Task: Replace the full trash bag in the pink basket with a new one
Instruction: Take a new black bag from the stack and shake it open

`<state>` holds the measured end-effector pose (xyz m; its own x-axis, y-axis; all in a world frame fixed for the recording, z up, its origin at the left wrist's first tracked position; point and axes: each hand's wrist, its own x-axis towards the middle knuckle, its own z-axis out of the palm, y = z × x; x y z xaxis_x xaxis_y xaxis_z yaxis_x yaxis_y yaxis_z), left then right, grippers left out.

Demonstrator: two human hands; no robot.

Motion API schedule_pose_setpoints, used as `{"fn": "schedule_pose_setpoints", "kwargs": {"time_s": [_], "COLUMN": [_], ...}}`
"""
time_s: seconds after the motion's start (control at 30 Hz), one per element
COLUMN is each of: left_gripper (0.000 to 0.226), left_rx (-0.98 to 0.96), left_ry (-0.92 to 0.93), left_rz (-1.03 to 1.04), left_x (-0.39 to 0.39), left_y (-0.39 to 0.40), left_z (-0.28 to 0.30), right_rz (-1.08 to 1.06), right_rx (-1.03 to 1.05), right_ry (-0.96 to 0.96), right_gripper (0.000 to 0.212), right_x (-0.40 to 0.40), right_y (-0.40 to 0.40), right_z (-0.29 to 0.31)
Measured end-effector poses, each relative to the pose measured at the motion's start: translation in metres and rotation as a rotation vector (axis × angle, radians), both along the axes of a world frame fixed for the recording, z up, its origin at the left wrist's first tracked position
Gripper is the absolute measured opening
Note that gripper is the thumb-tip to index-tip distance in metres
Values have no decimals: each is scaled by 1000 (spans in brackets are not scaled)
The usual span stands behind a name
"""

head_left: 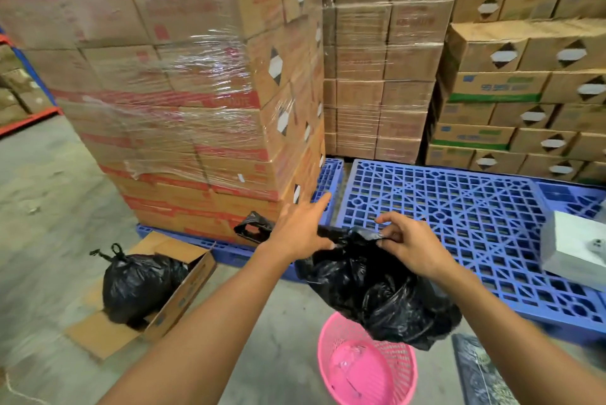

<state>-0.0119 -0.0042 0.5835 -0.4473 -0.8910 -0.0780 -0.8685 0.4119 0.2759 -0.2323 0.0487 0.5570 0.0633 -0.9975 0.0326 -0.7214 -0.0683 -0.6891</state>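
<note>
The right hand (410,247) pinches the black bag (377,296) by its rim, the left hand (300,230) spread flat alongside, the pink basket (328,368) directly below the pinch.

The black bag (377,290) over the near basket is thin plastic film, glossy and heavily crinkled. The tied bag (137,283) at left has the same shiny film. The pink basket (401,368) is smooth plastic lattice with a slight sheen. The open box (178,299) around the tied bag is matt brown cardboard. The blue pallet (459,224) at right is a moulded plastic grid with a dull finish. The far cartons (360,83) are cardboard under clear, glossy stretch wrap (210,70). The floor (49,208) looks like rough, matt grey concrete.
</note>
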Motion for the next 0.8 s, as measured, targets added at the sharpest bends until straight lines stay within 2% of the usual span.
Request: {"fn": "schedule_pose_setpoints", "kwargs": {"time_s": [0.1, 0.23, 0.4, 0.47, 0.6, 0.7, 0.8], "left_gripper": [91, 71, 59, 58, 58, 55, 57], "left_rx": [148, 277, 354, 355, 350, 374, 425], "left_ry": [-9, 46, 240, 282, 307, 286, 326], "left_rz": [-34, -57, -91, -110, -86, -44, 43], "left_x": [9, 31, 40, 39, 44, 51, 57], "left_y": [-17, -35, -51, -51, -42, -30, -16], "left_z": [-18, -50, -81, -94, -124, -149, -172], "right_rz": [2, -83, -168, -256, -581, -657, -687], "right_rx": [33, 55, 216, 300, 384, 409, 365], "right_ry": [-41, -101, 317, 373, 370, 367, 252], "right_gripper": [33, 39, 41, 39, 29, 26, 15], "right_x": [6, 8, -3, -9, -17, -14, -12], "right_y": [-4, 6, 24, 35, 61, 73, 79], "right_z": [2, -4, -40, -63, -106, -128, -141]}}
